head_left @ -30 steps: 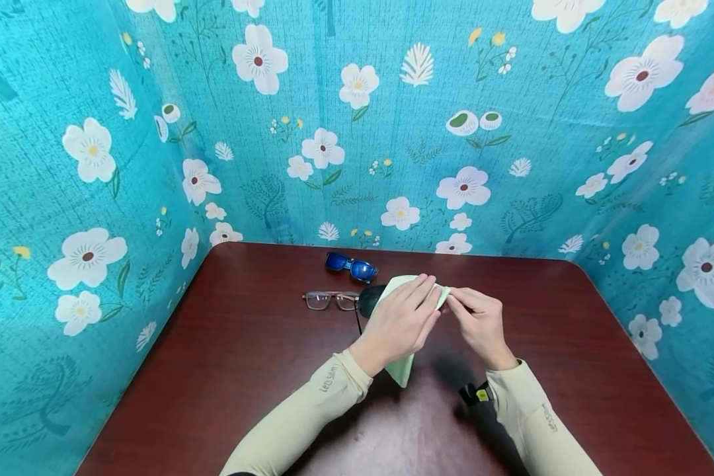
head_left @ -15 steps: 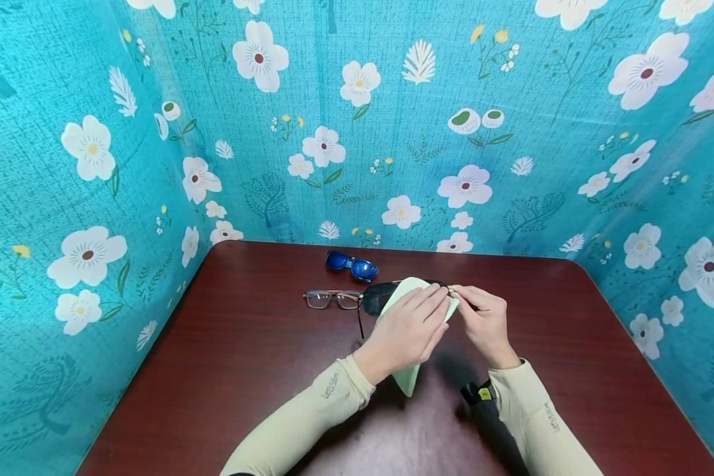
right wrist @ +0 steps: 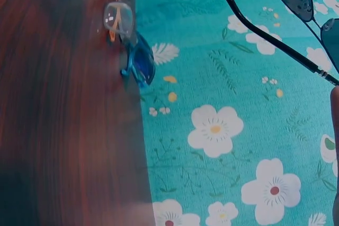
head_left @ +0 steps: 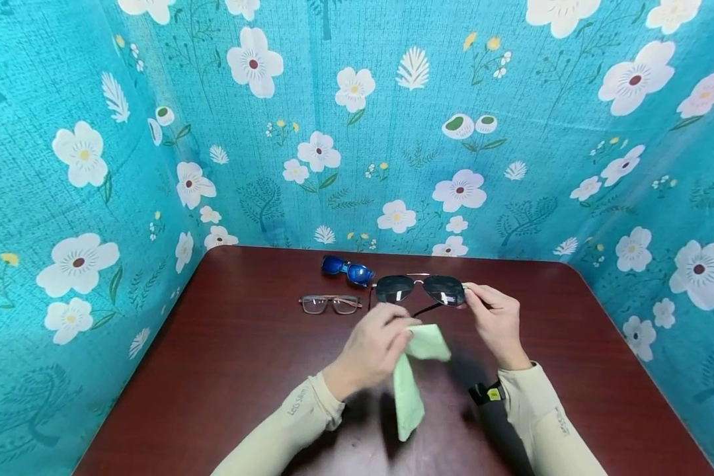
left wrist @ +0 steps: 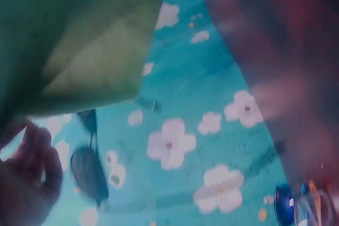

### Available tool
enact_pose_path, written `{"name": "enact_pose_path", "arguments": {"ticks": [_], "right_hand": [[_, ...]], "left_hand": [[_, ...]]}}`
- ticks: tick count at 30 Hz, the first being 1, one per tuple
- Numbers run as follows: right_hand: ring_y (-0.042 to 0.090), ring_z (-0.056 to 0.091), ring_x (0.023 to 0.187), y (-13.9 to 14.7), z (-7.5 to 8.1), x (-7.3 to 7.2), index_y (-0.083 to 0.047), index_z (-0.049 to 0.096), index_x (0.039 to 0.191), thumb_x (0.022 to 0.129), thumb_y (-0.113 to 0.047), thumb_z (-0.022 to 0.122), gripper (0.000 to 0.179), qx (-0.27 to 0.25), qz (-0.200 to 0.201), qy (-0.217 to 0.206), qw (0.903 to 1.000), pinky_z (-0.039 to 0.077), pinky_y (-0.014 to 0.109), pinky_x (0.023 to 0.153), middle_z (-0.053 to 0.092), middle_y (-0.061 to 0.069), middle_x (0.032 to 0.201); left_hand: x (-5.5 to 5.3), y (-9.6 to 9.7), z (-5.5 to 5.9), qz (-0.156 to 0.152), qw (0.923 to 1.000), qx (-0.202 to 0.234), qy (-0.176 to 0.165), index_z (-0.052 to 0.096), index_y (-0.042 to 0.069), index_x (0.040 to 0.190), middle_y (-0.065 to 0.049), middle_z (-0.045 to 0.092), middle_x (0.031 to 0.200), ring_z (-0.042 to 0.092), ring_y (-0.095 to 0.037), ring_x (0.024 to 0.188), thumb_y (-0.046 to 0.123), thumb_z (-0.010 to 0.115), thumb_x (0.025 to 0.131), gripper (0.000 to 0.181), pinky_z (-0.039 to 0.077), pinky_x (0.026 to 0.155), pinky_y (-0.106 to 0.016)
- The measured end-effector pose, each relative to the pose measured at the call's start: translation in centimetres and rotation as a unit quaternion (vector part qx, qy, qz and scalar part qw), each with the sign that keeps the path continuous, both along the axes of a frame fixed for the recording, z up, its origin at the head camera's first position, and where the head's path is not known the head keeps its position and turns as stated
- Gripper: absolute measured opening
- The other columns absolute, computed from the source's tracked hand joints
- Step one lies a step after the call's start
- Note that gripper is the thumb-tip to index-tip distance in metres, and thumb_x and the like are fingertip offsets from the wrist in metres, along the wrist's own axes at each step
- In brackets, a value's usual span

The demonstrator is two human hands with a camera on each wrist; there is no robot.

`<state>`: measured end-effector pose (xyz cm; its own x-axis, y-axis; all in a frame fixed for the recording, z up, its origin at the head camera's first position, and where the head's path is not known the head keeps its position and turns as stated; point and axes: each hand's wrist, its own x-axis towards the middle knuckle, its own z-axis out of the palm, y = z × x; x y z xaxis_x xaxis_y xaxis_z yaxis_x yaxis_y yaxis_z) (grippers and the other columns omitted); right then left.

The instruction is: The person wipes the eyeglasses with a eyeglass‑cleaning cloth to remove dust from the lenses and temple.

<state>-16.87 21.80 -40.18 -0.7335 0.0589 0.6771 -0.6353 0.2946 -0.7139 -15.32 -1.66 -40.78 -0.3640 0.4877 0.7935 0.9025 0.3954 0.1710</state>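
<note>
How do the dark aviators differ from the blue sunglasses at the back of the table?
The aviators have dark grey lenses in a thin metal frame; the blue sunglasses have blue lenses in a thicker blue frame. The aviators are held up off the table by the right hand, with their arms open; the blue sunglasses lie on the table untouched. Both are tinted eyewear near the back wall.

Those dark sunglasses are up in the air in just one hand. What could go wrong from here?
The right hand pinches the dark sunglasses only at one end, above the table, so they might twist loose and drop. Bare fingertips beside the lens could smudge it. The green cloth hangs loosely from the left hand, and it may slip out. The clear glasses and blue sunglasses lie close enough to be knocked.
</note>
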Motion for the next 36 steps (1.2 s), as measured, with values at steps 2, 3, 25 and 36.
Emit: {"name": "enact_pose_path", "arguments": {"ticks": [2,3,25,36], "right_hand": [[0.007,0.064,0.068,0.3,-0.1,0.0,0.016,0.066,0.099,0.084,0.017,0.059,0.017,0.003,-0.006,-0.002,1.0000,0.051,0.019,0.062,0.066,0.024,0.084],[0.007,0.063,0.069,0.5,-0.2,0.0,0.016,0.066,0.100,0.084,0.017,0.059,0.017,-0.001,-0.003,-0.003,1.0000,0.051,0.018,0.063,0.067,0.022,0.085],[0.008,0.061,0.071,2.6,-2.3,-1.1,0.012,0.069,0.098,0.083,0.017,0.060,0.018,-0.008,0.011,0.007,0.9999,0.048,0.016,0.064,0.069,0.008,0.085],[0.014,0.062,0.065,1.2,-1.0,-0.2,0.014,0.067,0.096,0.085,0.016,0.058,0.015,-0.013,0.012,-0.010,0.9998,0.048,0.018,0.061,0.067,0.006,0.075]], "left_hand": [[-0.1,-1.0,0.1,0.023,0.9975,0.042,-0.053,0.066,0.011,0.084,0.000,0.055,0.083,0.051,-0.011,0.075,0.016,0.044,0.096,0.026,0.044,0.067,-0.020],[-0.1,-1.5,0.2,0.033,0.9945,0.058,-0.081,0.062,0.012,0.076,0.002,0.052,0.077,0.048,-0.009,0.068,0.015,0.044,0.096,0.027,0.042,0.061,-0.018],[-4.5,-6.1,-0.7,0.094,0.7786,0.374,-0.495,0.048,0.010,0.062,0.000,0.037,0.059,0.037,-0.012,0.057,0.025,0.051,0.098,0.039,0.036,0.058,-0.025],[-3.7,-3.7,-1.3,-0.189,0.6696,0.393,-0.601,0.031,-0.010,0.139,-0.023,0.036,0.140,0.029,-0.025,0.133,0.030,0.036,0.103,0.053,0.029,0.106,-0.036]]}}
